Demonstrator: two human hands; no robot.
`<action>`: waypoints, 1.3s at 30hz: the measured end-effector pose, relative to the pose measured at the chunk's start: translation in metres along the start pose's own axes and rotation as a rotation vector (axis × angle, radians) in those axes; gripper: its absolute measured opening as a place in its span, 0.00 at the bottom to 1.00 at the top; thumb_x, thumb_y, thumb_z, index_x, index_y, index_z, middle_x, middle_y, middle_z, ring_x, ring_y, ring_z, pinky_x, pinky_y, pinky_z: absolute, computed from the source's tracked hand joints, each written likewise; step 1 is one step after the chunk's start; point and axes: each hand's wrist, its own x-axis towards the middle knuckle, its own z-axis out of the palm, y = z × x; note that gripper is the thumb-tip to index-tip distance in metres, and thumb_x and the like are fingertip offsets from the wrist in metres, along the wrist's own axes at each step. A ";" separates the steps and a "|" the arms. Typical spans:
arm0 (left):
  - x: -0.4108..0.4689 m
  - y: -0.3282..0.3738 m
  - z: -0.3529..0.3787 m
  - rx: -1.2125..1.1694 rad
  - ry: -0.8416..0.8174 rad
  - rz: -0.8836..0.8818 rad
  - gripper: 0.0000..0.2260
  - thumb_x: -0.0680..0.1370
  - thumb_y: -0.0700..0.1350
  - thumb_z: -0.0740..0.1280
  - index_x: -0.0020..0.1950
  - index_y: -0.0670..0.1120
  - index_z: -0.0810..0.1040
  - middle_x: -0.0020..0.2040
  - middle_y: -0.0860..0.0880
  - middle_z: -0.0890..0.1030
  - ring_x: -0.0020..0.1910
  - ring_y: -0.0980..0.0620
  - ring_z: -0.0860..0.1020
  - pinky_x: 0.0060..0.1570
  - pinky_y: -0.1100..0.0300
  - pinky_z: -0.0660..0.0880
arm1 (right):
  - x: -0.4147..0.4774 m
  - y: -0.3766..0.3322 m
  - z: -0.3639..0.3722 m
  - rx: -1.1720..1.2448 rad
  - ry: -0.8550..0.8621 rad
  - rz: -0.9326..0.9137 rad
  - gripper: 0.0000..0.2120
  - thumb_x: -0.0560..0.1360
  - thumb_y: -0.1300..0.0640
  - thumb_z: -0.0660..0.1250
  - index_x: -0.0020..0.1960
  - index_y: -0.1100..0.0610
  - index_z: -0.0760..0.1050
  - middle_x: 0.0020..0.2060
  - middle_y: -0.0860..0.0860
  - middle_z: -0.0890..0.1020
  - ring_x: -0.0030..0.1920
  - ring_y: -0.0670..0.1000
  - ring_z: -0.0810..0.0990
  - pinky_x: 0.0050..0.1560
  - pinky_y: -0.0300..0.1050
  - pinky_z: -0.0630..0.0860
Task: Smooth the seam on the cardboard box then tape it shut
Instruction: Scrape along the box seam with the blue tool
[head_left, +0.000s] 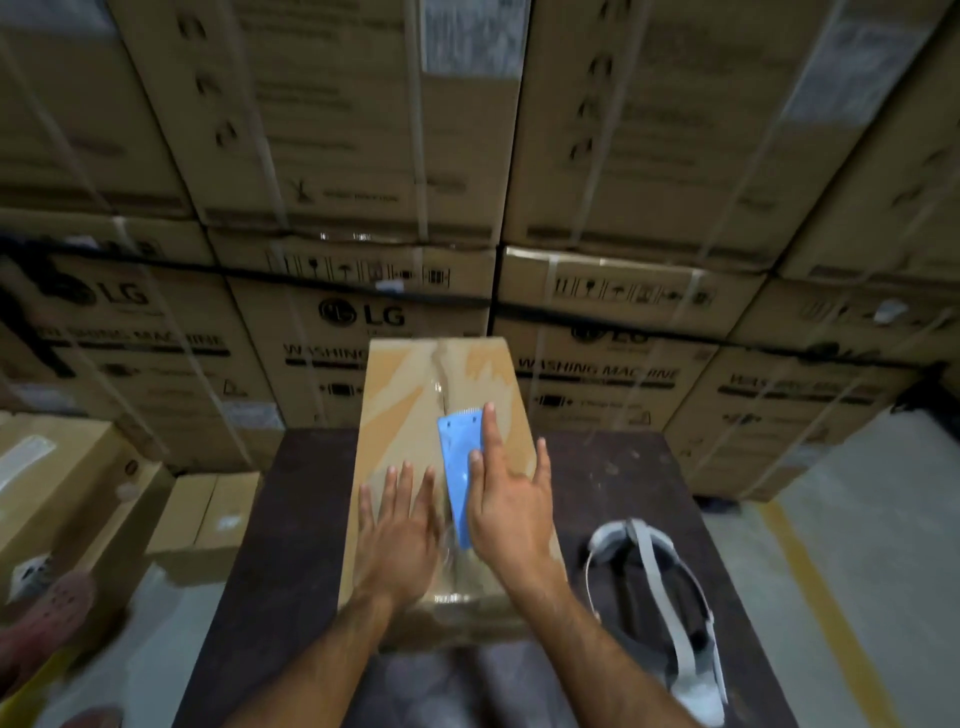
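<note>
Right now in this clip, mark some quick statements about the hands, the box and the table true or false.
1. The right hand presses a blue tool on the cardboard box. True.
2. The left hand grips a tape roll. False: it lies flat and open on the box.
3. The box sits on the floor. False: it rests on a dark table.
4. A white headset lies on the table right of the box. True.
</note>
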 end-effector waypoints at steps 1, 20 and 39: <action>0.000 -0.001 0.001 0.013 -0.019 0.008 0.33 0.79 0.56 0.56 0.83 0.44 0.64 0.82 0.39 0.66 0.83 0.38 0.61 0.79 0.34 0.46 | 0.003 -0.001 0.002 0.026 -0.014 -0.002 0.29 0.85 0.43 0.35 0.85 0.42 0.35 0.23 0.47 0.73 0.37 0.49 0.84 0.85 0.54 0.46; 0.071 0.003 -0.083 -0.844 -0.070 0.085 0.17 0.84 0.66 0.50 0.71 0.83 0.63 0.84 0.67 0.53 0.83 0.66 0.41 0.82 0.46 0.39 | 0.012 0.028 0.038 0.041 -0.129 -0.018 0.36 0.80 0.29 0.42 0.83 0.36 0.32 0.59 0.46 0.83 0.63 0.49 0.79 0.81 0.67 0.54; 0.053 0.007 -0.086 -0.981 -0.079 0.114 0.37 0.71 0.59 0.78 0.79 0.62 0.69 0.79 0.59 0.71 0.79 0.62 0.65 0.79 0.57 0.63 | 0.047 0.080 0.014 0.437 -0.279 -0.172 0.29 0.78 0.40 0.73 0.77 0.42 0.73 0.63 0.47 0.79 0.65 0.48 0.72 0.69 0.47 0.69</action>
